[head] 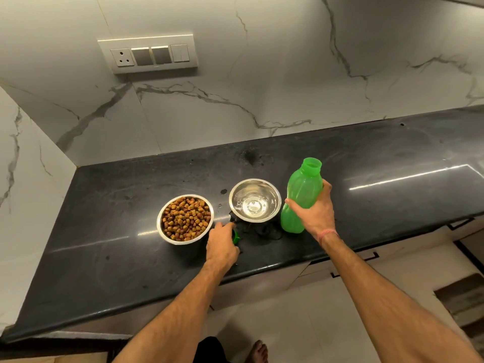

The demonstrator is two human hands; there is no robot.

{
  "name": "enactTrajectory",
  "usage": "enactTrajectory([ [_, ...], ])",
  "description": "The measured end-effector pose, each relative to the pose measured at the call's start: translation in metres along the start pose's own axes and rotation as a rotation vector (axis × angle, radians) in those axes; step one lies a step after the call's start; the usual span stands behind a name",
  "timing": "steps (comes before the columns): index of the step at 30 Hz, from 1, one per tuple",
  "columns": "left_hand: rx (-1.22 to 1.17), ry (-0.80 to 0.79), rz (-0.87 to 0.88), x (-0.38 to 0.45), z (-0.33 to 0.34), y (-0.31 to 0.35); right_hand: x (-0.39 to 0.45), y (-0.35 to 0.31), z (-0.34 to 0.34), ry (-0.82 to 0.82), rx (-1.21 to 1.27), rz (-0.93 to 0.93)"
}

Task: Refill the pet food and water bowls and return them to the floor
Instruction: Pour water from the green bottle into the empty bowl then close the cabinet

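Right hand around uncapped green bottle

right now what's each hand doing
Left hand: holds the green cap on the counter.
Right hand: grips the uncapped green bottle.

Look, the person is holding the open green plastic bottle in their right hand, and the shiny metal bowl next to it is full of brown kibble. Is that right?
Not quite. In the head view, the right hand does grip the open green plastic bottle, but the shiny metal bowl next to it holds clear water. The brown kibble fills the other metal bowl, further left.
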State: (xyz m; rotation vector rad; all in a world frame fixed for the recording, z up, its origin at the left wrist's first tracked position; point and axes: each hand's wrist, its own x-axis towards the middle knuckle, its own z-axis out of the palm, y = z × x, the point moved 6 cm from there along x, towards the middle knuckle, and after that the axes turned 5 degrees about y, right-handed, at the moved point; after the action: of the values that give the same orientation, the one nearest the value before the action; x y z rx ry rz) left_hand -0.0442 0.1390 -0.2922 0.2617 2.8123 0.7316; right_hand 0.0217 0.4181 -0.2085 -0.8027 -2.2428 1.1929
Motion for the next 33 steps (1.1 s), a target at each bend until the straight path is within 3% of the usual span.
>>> enactTrajectory([
  [11,-0.119,0.027,0.011,-0.008,0.006,0.002,-0.011,0.011,-0.011,0.0,0.032,-0.003],
  [17,-0.053,0.033,0.018,-0.012,0.006,0.001,-0.017,0.013,-0.011,-0.017,0.044,-0.005],
  [25,-0.067,0.141,0.054,-0.017,-0.005,0.004,-0.012,0.015,-0.006,-0.029,0.072,0.015],
  [33,-0.383,0.277,-0.009,-0.025,-0.015,-0.005,-0.009,0.018,-0.002,-0.046,0.066,0.033],
])
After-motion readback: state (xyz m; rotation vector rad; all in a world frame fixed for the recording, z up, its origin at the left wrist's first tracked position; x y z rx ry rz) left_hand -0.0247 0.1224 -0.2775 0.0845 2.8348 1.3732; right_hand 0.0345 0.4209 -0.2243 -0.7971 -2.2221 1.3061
